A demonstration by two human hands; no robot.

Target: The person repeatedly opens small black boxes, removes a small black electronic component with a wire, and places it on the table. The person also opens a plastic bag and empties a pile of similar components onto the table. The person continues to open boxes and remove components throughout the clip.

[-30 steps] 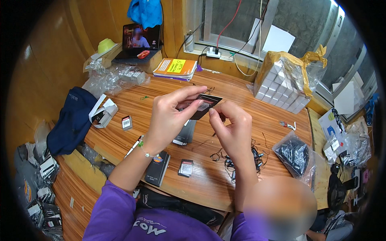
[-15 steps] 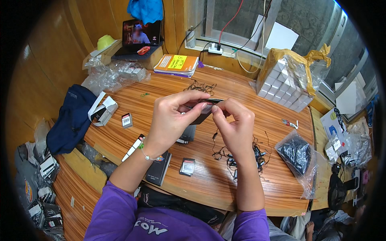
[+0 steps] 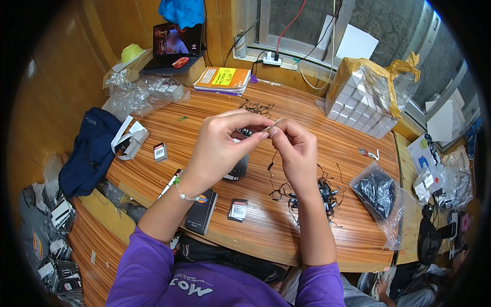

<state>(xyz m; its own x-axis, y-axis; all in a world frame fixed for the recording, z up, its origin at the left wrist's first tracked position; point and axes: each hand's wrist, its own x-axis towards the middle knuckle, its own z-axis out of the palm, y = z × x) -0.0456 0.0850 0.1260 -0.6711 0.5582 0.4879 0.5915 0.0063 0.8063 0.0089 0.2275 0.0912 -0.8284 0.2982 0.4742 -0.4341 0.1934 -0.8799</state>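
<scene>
My left hand point(image 3: 225, 146) and my right hand point(image 3: 295, 148) meet above the middle of the wooden table point(image 3: 327, 138). Both pinch a small thin card point(image 3: 275, 123), seen edge-on between the fingertips. A thin black cord point(image 3: 271, 163) hangs down from under my right hand's fingers towards a tangle of black cords point(image 3: 309, 194) on the table. A dark flat packet point(image 3: 238, 168) lies on the table just below my left hand.
A black booklet point(image 3: 202, 211) and small dark card point(image 3: 238, 210) lie near the front edge. A bag of black parts point(image 3: 379, 190) sits right, stacked white boxes in plastic point(image 3: 360, 105) back right. Navy cloth point(image 3: 88, 151), clear bags point(image 3: 146, 92), a laptop point(image 3: 176, 42) stand left and back.
The card showed its dark face before and is now turned edge-on. My hands have closed together around it, and the cord now hangs below my right hand.
</scene>
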